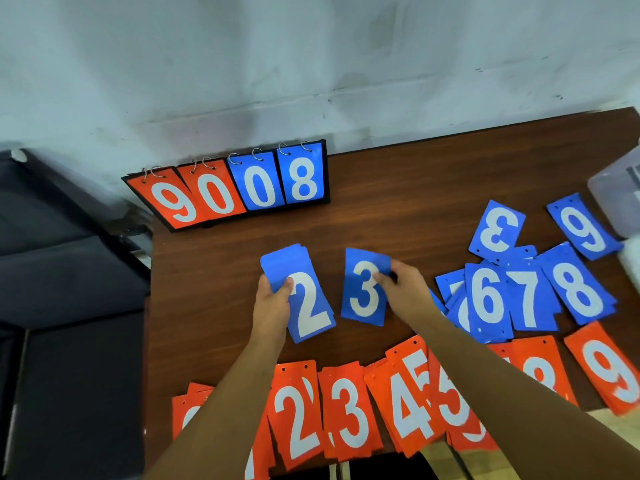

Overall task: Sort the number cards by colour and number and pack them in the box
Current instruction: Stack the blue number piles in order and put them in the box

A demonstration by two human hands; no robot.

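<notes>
Over on the far left of the table (415,188), the flip scoreboard (228,188) is leaning against the wall, showing 9, 0 in orange and 0, 8 in blue. Moving in, the left hand (273,299) is gripping a blue stack (298,292) with a 2 on top, thumb pressing down on the face and fingers wrapped underneath. Just beside it, the right hand (401,289) is pinching the edge of a blue 3 card (365,287), which seems to be lifted off the wood, though that is hard to call from this angle.

So the blue cards are being gathered in number order, low to high, and the 3 looks set to go onto the 2. That next move is calling for square alignment, so the pile stays tidy in the left hand's grip.

Along the near edge, the orange cards (349,410) are lying fanned out in order, 2, 3, 4, 5 and on to 9. Further right, the remaining blue cards (519,299) are sitting in loose overlapping piles, 6, 7, 8, with another 3 and a 9 behind them. At the far right edge, a clear box (616,195) is waiting, only partly in view. Packing is looking some way off.
</notes>
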